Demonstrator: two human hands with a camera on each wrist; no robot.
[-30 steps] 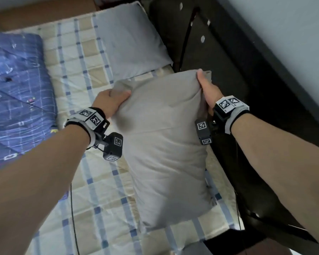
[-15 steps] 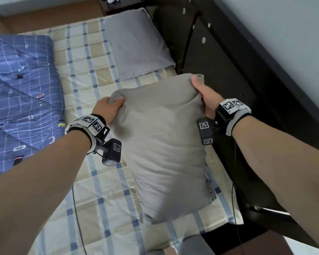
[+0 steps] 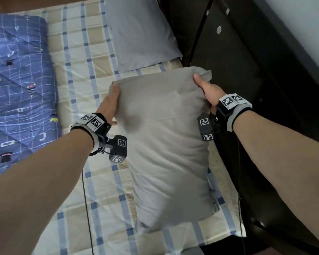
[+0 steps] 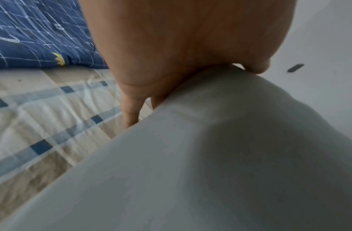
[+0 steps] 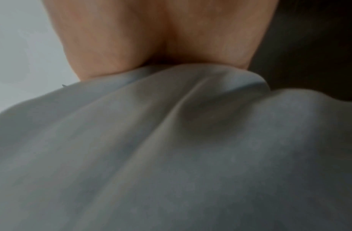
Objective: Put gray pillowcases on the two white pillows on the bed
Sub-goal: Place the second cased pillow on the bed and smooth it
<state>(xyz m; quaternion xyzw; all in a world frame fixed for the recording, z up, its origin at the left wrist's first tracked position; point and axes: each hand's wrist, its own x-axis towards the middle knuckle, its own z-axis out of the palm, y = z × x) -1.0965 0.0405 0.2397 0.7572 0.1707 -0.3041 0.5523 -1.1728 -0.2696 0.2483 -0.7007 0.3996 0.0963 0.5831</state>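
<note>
Settling the cased pillow (image 3: 166, 144), apparently the second: another gray pillow (image 3: 138, 32) already lies at the bed's (image 3: 92, 181) head. Left hand (image 3: 109, 105) pinching the upper left corner, right hand (image 3: 208, 91) the upper right; bulk hanging below both grips, lower end touching the sheet. Next, probably: lower flat beside the first.

Checked bed (image 3: 77, 74) bears blue quilt (image 3: 17, 80) and two gray-cased pillows (image 3: 140, 32).

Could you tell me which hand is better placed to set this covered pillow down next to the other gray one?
Probably the right hand: its grip is on the held pillow's far corner, nearest the gap below the gray pillow. The left hand grips the other top corner.
</note>
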